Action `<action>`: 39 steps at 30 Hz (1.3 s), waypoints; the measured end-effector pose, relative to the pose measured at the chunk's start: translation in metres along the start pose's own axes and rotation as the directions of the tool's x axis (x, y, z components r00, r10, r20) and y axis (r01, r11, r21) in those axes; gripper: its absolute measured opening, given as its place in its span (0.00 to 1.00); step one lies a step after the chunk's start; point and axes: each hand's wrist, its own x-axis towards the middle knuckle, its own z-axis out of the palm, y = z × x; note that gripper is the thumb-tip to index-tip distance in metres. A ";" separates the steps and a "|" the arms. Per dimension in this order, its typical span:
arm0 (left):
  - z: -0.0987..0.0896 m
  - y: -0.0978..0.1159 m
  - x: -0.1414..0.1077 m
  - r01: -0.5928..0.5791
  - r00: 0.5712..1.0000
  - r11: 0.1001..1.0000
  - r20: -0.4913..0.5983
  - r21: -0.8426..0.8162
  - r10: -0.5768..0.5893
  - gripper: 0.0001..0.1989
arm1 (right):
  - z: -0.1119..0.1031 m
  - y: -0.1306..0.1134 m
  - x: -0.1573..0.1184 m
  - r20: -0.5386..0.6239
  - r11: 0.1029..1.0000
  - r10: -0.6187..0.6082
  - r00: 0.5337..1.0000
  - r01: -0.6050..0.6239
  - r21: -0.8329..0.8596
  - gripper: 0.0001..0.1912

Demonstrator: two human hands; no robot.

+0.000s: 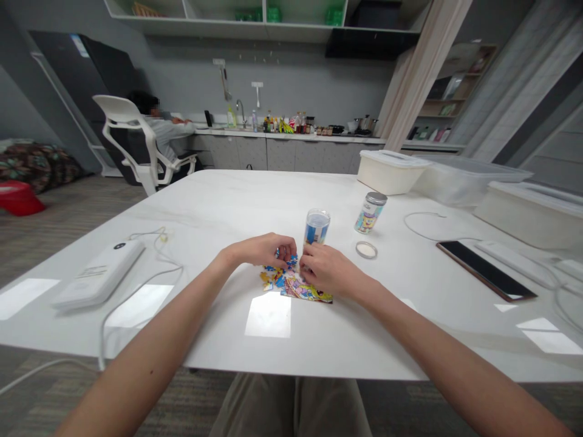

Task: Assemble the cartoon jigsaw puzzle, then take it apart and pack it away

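Note:
Loose, colourful jigsaw puzzle pieces (268, 277) lie in a small pile on the white table. My left hand (268, 247) is over the pile with its fingers curled, thumb near the pieces; what it pinches is too small to make out. A partly joined cartoon puzzle (310, 291) lies just right of the pile, nearer to me. At its far edge is my right hand (325, 267), fingertips closed together and pointing down; anything between them is hidden. Directly behind my right hand stands a clear cylindrical can (317, 226) with a blue label, its lower part covered by the hand.
A second cartoon-printed can (370, 213) with a silver lid stands at the right, near a ring-shaped lid (367, 249). Further right are a phone (485, 269), cables and plastic bins (392, 173). A white power bank (102, 273) lies left. A person (166, 136) sits beyond the table.

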 end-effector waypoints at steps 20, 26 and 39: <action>0.003 0.006 0.002 -0.014 1.000 1.000 -0.009 0.002 0.014 0.10 | 0.006 -0.009 0.001 -0.070 0.945 0.219 0.973 -0.193 0.265 0.05; -0.002 0.007 -0.001 0.070 0.995 0.997 -0.064 -0.036 -0.072 0.09 | -0.002 -0.008 0.002 -0.001 0.929 0.290 0.957 -0.281 0.239 0.11; -0.005 0.006 -0.002 0.002 0.992 0.920 -0.119 0.391 0.049 0.07 | -0.045 0.026 -0.014 0.283 0.977 0.167 0.944 -0.197 0.079 0.11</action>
